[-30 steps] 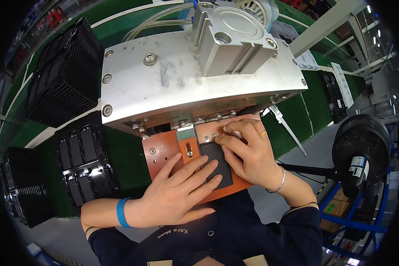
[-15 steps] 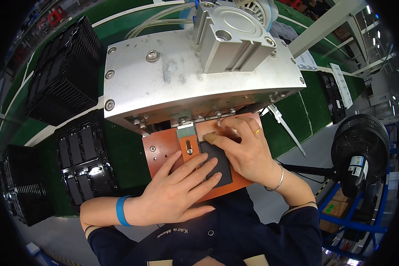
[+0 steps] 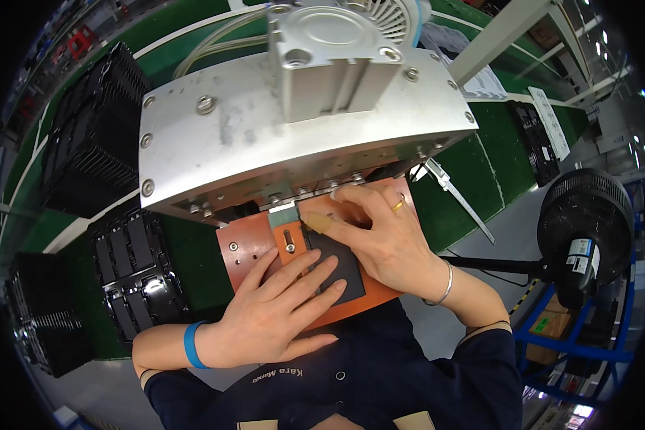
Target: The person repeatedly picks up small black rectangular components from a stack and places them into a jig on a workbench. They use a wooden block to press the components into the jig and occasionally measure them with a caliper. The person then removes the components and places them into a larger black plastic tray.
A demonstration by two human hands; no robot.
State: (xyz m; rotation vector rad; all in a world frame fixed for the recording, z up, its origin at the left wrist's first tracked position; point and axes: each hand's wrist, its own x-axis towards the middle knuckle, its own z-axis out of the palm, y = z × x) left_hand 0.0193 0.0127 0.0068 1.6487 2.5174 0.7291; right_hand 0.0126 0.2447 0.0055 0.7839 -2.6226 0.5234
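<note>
My left hand (image 3: 272,315) lies flat with its fingers spread over a black rectangular sheet (image 3: 351,271) and the orange base (image 3: 247,236) under it. My right hand (image 3: 390,244) is bent over the sheet's far end. Its thumb, in a tan finger cover (image 3: 317,223), presses near the sheet's far left edge, while the index fingertip sits apart from it, just below the press. No object shows between those two fingertips. Beside the sheet is an orange slotted stop (image 3: 289,238) with a screw. The other right fingers are partly hidden.
A silver press block (image 3: 222,147) with a metal cylinder (image 3: 330,86) overhangs the base. Black tray stacks (image 3: 97,136) and a loaded black tray (image 3: 136,276) stand at left. A caliper (image 3: 459,197) lies on the green bench at right, near a black fan (image 3: 584,215).
The whole view has shifted, so the press appears farther left and slightly lower. My right thumb has moved a little toward the sheet's far left corner. My left hand keeps its place on the sheet.
</note>
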